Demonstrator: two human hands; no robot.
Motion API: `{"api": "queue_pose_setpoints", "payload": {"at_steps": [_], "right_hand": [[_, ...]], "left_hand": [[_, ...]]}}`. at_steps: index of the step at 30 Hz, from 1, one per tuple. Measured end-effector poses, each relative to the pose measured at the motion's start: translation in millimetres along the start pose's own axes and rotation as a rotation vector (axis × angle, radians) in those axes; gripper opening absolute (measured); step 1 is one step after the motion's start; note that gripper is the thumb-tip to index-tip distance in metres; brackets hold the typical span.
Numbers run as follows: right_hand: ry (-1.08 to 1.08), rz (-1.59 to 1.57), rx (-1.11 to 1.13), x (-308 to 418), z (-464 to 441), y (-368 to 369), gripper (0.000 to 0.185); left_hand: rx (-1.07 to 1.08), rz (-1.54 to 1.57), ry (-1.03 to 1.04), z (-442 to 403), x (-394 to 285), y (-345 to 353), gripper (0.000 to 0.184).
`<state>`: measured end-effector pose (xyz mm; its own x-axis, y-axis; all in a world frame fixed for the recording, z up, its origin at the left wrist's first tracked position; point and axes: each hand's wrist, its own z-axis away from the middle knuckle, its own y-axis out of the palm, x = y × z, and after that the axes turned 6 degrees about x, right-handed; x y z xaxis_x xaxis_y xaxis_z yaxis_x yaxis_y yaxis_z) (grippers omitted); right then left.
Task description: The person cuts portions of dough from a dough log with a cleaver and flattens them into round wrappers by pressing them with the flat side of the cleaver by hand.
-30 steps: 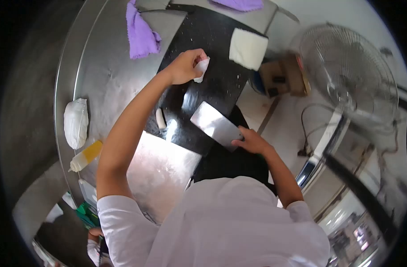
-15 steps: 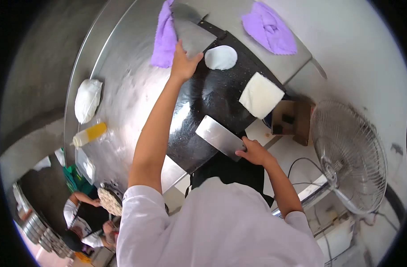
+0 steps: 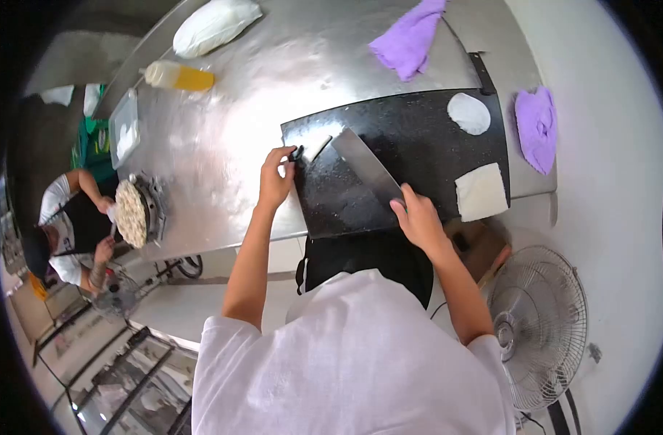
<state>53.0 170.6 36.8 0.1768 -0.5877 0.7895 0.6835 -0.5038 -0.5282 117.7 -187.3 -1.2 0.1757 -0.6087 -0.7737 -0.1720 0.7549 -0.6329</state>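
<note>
My right hand (image 3: 422, 221) grips the handle of a cleaver (image 3: 368, 170), its broad blade slanting up and left over the black board (image 3: 411, 130). Near the board's left edge, the thumb and fingers of my left hand (image 3: 276, 181) close around a small dark object (image 3: 296, 154). A slim pale strip runs from it toward the cleaver's tip; whether they are one tool I cannot tell. On the board's right side lie a white round piece (image 3: 469, 114) and a folded white cloth (image 3: 482, 192).
Purple cloths (image 3: 411, 40) (image 3: 536, 130) lie on the steel table (image 3: 295, 65). A yellow-filled squeeze bottle (image 3: 179, 77), a white bag (image 3: 215, 27) and a clear container (image 3: 125, 130) stand left. A co-worker (image 3: 63, 217) handles a pale food mass (image 3: 131, 214). A fan (image 3: 538, 326) stands right.
My left hand has moved from beside the purple cloth to the board's left edge and closed on the small dark object. The cleaver stays in my right hand; the view has turned.
</note>
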Motion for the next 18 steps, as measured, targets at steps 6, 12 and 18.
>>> {"api": "queue_pose_setpoints", "payload": {"at_steps": [6, 12, 18], "right_hand": [[-0.014, 0.307, 0.051, 64, -37, 10, 0.022], [0.121, 0.488, 0.084, 88, -41, 30, 0.024], [0.246, 0.352, -0.011, 89, -62, 98, 0.033]], "left_hand": [[-0.053, -0.158, 0.237, -5, 11, 8, 0.038], [-0.039, -0.131, 0.322, -18, 26, 11, 0.019], [-0.241, 0.021, 0.173, -10, 27, 27, 0.023]]}}
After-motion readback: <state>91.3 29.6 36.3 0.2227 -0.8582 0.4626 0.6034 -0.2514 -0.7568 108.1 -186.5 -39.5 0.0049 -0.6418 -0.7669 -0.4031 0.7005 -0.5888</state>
